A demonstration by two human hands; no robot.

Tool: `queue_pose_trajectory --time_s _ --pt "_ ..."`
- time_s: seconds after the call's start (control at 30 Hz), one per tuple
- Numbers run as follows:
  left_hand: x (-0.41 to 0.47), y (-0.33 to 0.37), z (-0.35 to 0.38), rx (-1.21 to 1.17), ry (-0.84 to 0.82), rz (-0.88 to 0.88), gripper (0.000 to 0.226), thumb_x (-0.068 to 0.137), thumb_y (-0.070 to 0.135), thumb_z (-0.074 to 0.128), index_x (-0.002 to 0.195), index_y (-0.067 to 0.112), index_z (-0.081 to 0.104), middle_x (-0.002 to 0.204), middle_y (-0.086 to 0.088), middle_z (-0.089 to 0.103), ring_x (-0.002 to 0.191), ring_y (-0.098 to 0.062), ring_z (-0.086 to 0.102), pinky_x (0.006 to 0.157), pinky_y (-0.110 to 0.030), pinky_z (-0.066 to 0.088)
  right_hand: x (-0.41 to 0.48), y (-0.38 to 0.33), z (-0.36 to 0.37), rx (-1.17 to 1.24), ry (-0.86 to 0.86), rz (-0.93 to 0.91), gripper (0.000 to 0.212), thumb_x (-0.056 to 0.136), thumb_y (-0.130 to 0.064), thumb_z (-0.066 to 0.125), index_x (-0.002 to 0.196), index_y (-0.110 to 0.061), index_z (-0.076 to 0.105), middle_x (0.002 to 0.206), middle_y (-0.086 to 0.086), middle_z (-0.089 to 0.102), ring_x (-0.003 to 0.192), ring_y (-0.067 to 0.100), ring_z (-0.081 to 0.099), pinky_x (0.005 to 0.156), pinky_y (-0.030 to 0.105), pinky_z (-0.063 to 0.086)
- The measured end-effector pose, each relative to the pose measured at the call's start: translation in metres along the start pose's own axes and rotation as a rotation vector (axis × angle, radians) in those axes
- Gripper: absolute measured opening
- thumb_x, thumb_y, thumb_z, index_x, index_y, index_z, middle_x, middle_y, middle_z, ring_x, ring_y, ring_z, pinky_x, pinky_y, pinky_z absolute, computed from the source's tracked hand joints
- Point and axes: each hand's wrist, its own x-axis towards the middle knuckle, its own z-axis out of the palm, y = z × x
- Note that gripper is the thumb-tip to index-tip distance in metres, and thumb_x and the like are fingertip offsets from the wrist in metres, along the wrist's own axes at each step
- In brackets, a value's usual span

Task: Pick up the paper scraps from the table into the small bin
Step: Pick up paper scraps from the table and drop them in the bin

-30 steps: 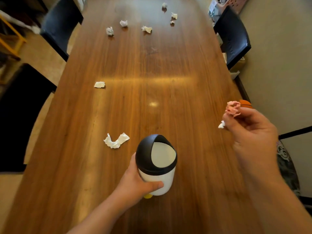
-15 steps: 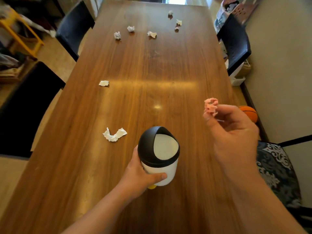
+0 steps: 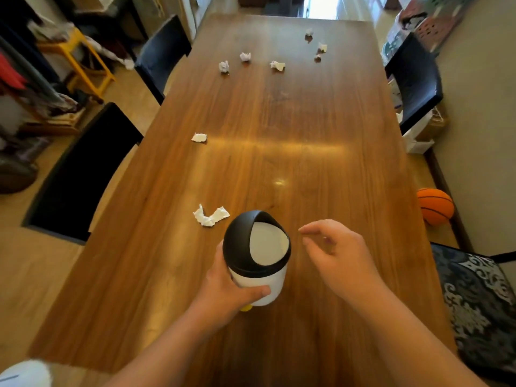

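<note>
Head view, L hand (image 3: 226, 289) gripping small bin (image 3: 258, 258), R hand (image 3: 339, 252) empty, fingers loose, beside lid.

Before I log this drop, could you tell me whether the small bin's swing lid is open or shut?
Shut: the white flap fills the opening of the small bin, gripped by the left hand.

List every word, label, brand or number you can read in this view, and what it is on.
None can be read.
small bin: plain white body, black lid, no print showing.
basketball: only black seams.
boxes beyond the table's far end: surface patterns too blurred to read.
</note>
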Motion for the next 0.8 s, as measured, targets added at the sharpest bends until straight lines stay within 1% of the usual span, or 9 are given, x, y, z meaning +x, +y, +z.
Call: queue_pose_trajectory --time_s 0.1,0.2,0.27,0.33,0.47,0.57,0.63,0.7,0.8 --pt "-0.013 -0.015 -0.027 0.021 0.047 -0.036 0.12 0.044 0.061 0.098 0.143 0.061 0.03 0.128 0.037 0.055 0.116 0.018 0.052 0.07 -0.005 0.053 -0.007 0.011 0.026 0.01 -0.153 0.131 0.015 0.093 -0.028 0.065 0.1 -0.041 0.065 0.094 -0.022 0.065 0.091 -0.007 0.06 0.068 0.011 0.046" --pt "-0.028 -0.031 -0.066 0.036 0.111 -0.081 0.118 0.041 0.066 0.096 0.14 0.063 0.031 0.124 0.041 0.054 0.115 0.019 0.053 0.071 -0.008 0.055 -0.017 0.021 0.059 -0.006 -0.303 0.246 0.012 0.093 -0.032 0.065 0.099 -0.043 0.064 0.092 -0.017 0.066 0.088 -0.001 0.063 0.07 0.016 0.053" --pt "-0.035 -0.041 -0.095 0.048 0.159 -0.105 0.112 0.04 0.068 0.094 0.131 0.073 0.03 0.12 0.046 0.052 0.113 0.021 0.052 0.069 -0.005 0.053 -0.021 0.023 0.086 -0.035 -0.356 0.293 0.01 0.093 -0.033 0.065 0.101 -0.04 0.065 0.093 -0.016 0.066 0.087 0.002 0.063 0.071 0.017 0.054" --pt "-0.04 -0.052 -0.126 0.054 0.189 -0.124 0.107 0.041 0.066 0.095 0.124 0.077 0.028 0.12 0.043 0.052 0.112 0.014 0.053 0.072 -0.007 0.054 -0.017 0.021 0.114 -0.061 -0.345 0.342 0.008 0.093 -0.032 0.065 0.099 -0.036 0.067 0.091 -0.013 0.067 0.085 0.003 0.063 0.071 0.018 0.054" --pt "-0.041 -0.077 -0.19 0.048 0.158 -0.168 0.105 0.042 0.058 0.094 0.125 0.068 0.03 0.127 0.032 0.048 0.115 -0.001 0.051 0.092 -0.024 0.051 0.014 0.002 0.168 -0.059 -0.246 0.461 0.006 0.093 -0.031 0.066 0.099 -0.029 0.067 0.094 -0.01 0.068 0.085 0.007 0.063 0.073 0.026 0.058" --pt "-0.033 -0.094 -0.239 0.037 0.112 -0.199 0.104 0.038 0.056 0.095 0.118 0.072 0.03 0.125 0.03 0.05 0.115 -0.005 0.051 0.098 -0.033 0.051 0.05 -0.019 0.205 -0.061 -0.136 0.559 0.026 0.09 -0.035 0.069 0.113 -0.023 0.062 0.105 -0.005 0.067 0.086 0.01 0.064 0.07 0.028 0.058" --pt "-0.027 -0.103 -0.267 0.022 0.084 -0.212 0.107 0.037 0.052 0.097 0.119 0.071 0.031 0.125 0.026 0.051 0.118 -0.011 0.051 0.102 -0.042 0.051 0.076 -0.032 0.225 -0.088 -0.055 0.595 0.049 0.086 -0.039 0.073 0.126 -0.018 0.057 0.117 0.0 0.062 0.098 0.017 0.063 0.078 0.034 0.058" --pt "-0.02 -0.109 -0.29 0.003 0.067 -0.21 0.11 0.036 0.047 0.098 0.122 0.068 0.032 0.127 0.023 0.053 0.122 -0.014 0.053 0.103 -0.046 0.051 0.099 -0.043 0.243 -0.137 0.02 0.611 0.067 0.08 -0.046 0.076 0.136 -0.016 0.051 0.128 0.005 0.057 0.108 0.023 0.06 0.083 0.037 0.056" --pt "-0.012 -0.115 -0.318 -0.029 0.05 -0.206 0.115 0.035 0.042 0.098 0.125 0.068 0.031 0.133 0.015 0.056 0.126 -0.016 0.054 0.104 -0.048 0.052 0.126 -0.057 0.266 -0.195 0.076 0.64 0.081 0.076 -0.053 0.078 0.14 -0.014 0.047 0.133 0.009 0.055 0.115 0.028 0.059 0.083 0.038 0.051"
